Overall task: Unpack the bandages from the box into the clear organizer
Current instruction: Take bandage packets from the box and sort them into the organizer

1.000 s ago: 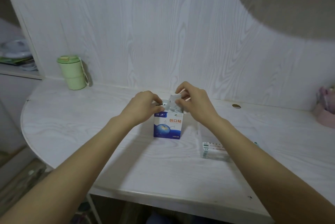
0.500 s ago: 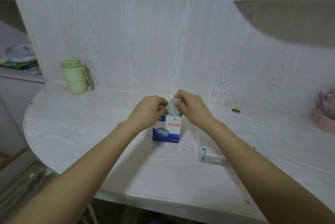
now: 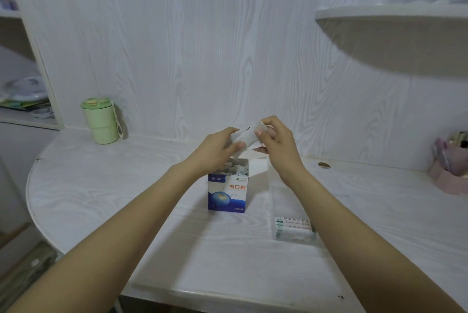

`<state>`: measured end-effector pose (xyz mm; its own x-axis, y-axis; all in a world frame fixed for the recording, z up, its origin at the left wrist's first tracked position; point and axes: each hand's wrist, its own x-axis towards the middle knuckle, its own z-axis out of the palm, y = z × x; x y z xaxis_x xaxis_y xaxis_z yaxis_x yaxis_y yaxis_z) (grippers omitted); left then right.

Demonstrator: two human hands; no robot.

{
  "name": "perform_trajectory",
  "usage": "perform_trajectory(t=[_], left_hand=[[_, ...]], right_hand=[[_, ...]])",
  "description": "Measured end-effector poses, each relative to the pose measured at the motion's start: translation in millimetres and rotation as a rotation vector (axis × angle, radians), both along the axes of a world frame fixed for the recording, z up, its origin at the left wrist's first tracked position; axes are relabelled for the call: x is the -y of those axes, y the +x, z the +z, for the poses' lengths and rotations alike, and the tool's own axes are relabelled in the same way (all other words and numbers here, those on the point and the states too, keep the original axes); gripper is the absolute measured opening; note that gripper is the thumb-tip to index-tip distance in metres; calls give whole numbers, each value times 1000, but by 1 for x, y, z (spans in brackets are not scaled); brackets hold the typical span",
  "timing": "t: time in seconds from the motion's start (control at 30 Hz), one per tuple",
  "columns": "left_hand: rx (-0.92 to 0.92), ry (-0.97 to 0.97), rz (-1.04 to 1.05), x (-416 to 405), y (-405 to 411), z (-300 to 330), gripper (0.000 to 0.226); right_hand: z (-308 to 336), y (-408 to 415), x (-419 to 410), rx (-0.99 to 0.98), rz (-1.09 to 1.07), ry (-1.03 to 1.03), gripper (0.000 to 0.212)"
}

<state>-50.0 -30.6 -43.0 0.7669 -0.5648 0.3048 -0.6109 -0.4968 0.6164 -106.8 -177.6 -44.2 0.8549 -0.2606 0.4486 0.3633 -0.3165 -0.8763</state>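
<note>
A blue and white bandage box (image 3: pixel 227 193) stands open on the white table (image 3: pixel 126 211), its flap up and more wrapped bandages (image 3: pixel 236 169) showing inside. Above the box, my left hand (image 3: pixel 215 150) and my right hand (image 3: pixel 274 143) both pinch a white stack of bandages (image 3: pixel 247 136) between them. The clear organizer (image 3: pixel 295 229) lies to the right of the box, partly behind my right forearm, with some bandages in it.
A green lidded cup (image 3: pixel 100 120) stands at the back left by the wall. A pink holder (image 3: pixel 448 173) sits at the far right. A curved shelf (image 3: pixel 390 12) juts out above right. The table's rounded front edge is near me.
Both hands have lifted a stack of bandages up out of the box; before, they were down at the box's top opening. The view has tilted slightly.
</note>
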Motion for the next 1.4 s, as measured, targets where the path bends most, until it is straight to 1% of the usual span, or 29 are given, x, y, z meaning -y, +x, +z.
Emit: perform_trajectory(t=[0.03, 0.07, 0.13, 0.17, 0.23, 0.3, 0.4, 0.47, 0.57, 0.63, 0.7, 0.77, 0.87, 0.93, 1.07, 1.2, 1.27, 1.4], left_hand=[[18, 2, -10, 4, 1, 6, 22], [40, -3, -15, 6, 1, 11, 18], [60, -35, -43, 11, -2, 20, 21], [33, -65, -70, 14, -5, 23, 20], [-42, -119, -132, 20, -15, 28, 19], [-178, -197, -190, 26, -26, 29, 17], [-496, -363, -261, 34, -46, 21, 19], [-597, -426, -261, 41, -57, 12, 18], [-638, -476, -198, 53, -68, -1, 13], [-668, -518, -160, 61, -74, -9, 8], [-710, -571, -127, 67, -78, -15, 14], [-740, -585, -100, 75, -83, -21, 22], [-751, -582, -55, 85, -88, -25, 28], [-778, -586, -63, 91, -91, -27, 27], [-864, -602, -114, 100, -99, -28, 19], [-833, -529, -114, 105, -103, -30, 20], [-839, -530, -121, 108, -104, -31, 20], [-843, -557, -72, 112, -102, -34, 20]], right_hand=[[4, -1, 2, 1, 9, 68, 14], [6, -3, 3, -6, 24, 142, 12], [12, -8, 8, -13, 44, 252, 6], [14, -11, 11, -7, 31, 256, 6], [18, -17, 18, 9, -14, 191, 8], [19, -27, 26, 6, -33, 177, 9], [14, -46, 38, -22, -23, 245, 12], [6, -59, 45, -58, -39, 299, 15], [-5, -75, 53, -118, -44, 366, 15], [-12, -85, 61, -167, -90, 344, 13], [-18, -94, 69, -211, -144, 274, 11], [-22, -101, 76, -233, -157, 241, 8], [-26, -106, 83, -240, -161, 235, 6], [-29, -110, 89, -252, -187, 251, 2], [-34, -116, 100, -284, -219, 326, 9], [-37, -122, 106, -264, -148, 478, 14], [-38, -124, 109, -235, -109, 566, 10], [-40, -125, 118, -218, -32, 683, 6]])
